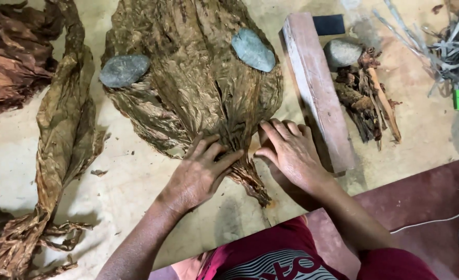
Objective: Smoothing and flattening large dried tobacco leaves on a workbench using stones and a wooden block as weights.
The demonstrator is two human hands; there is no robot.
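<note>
Both our hands are flat on the near end of the leaf stack, fingers spread and pressing down, gripping nothing. Left hand sits on the left side of the narrow stem end, right hand on its right edge — fingertips nearly meeting over the midrib. The stack's long axis runs near-to-far: stems toward us, the broad part fanning away. Both hands are about equally close to it.

Two flat grey stones weigh down the far part — one at the left edge, one right of centre. Just right of the right hand lies a wooden block, angled far-to-near, almost touching the fingers. Beyond it sit a third stone and a stem scrap pile. Well left lies a loose twisted leaf.
</note>
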